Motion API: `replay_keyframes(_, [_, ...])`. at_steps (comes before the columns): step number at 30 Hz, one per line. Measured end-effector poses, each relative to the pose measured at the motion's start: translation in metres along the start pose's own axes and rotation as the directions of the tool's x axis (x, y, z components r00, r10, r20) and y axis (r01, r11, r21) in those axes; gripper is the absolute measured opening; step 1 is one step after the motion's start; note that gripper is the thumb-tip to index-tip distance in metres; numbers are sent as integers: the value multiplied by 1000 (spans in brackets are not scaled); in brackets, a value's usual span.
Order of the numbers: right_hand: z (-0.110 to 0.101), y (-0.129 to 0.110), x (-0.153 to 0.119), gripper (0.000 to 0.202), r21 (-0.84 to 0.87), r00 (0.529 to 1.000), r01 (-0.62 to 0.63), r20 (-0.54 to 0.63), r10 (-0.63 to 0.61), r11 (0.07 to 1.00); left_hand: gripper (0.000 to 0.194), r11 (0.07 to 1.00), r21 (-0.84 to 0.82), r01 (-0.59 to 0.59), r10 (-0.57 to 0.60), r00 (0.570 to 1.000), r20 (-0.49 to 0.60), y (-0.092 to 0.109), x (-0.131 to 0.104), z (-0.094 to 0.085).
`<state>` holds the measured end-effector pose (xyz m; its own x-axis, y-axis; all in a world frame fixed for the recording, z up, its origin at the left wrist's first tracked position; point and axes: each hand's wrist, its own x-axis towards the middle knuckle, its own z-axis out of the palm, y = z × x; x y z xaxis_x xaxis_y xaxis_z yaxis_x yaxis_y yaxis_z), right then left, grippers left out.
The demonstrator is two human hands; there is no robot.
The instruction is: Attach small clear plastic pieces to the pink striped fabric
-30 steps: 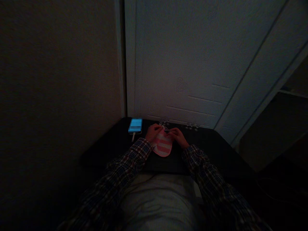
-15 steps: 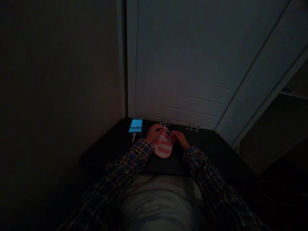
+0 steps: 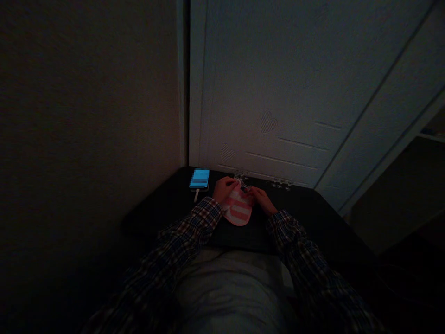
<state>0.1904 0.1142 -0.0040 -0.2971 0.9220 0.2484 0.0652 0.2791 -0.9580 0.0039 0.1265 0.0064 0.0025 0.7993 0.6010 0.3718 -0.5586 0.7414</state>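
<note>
A small pink-and-white striped cloth piece [image 3: 239, 211] with a rounded lower edge lies over the dark tabletop, between my hands. My left hand [image 3: 224, 189] is closed on its upper left edge, fingers pinched near a thin pale strip at the top. On the other side, my right hand [image 3: 261, 199] pinches the upper right edge of the same cloth. The dim light hides the exact fingertips and the fine detail of the strip.
A phone with a lit blue screen [image 3: 200, 178] and a white cable [image 3: 196, 195] lies at the table's back left. Several small shiny objects [image 3: 281, 184] stand along the back edge of the black table [image 3: 306, 222], against a pale panel with embossed hearts [image 3: 268, 121].
The view has shifted slightly. My right hand has come a little closer to the cloth's upper edge, and both hands still hold the cloth.
</note>
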Motion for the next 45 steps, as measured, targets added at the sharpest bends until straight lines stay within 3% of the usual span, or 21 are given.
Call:
replay_keyframes(6, [2, -5, -2, 34, -8, 1000, 22, -19, -22, 1000, 20, 1000, -10, 22, -21, 999, 37, 1, -1, -1])
replay_keyframes(17, [-6, -2, -2, 31, -41, 997, 43, -66, -45, 998, 15, 999, -15, -45, 47, 994, 103, 7, -1, 0])
replay_keyframes(25, [-6, 4, 0, 52, -22, 999, -22, -42, 21, 1000, 14, 997, -17, -76, 78, 988, 132, 10, -2, -1])
replay_keyframes(30, [-4, 2, 0, 56, -5, 999, -42, -28, 42, 999, 13, 998, 3, -63, 62, 992, 113, 11, -2, -1])
replay_keyframes(39, [1, -6, -3, 34, 10, 999, 42, -27, -41, 999, 14, 999, 33, 5, -8, 996, 84, 11, -3, -2])
replay_keyframes(45, [1, -2, -1, 34, 14, 996, 88, -6, -88, 996, 16, 998, 45, 34, -36, 998, 50, 9, -2, -2])
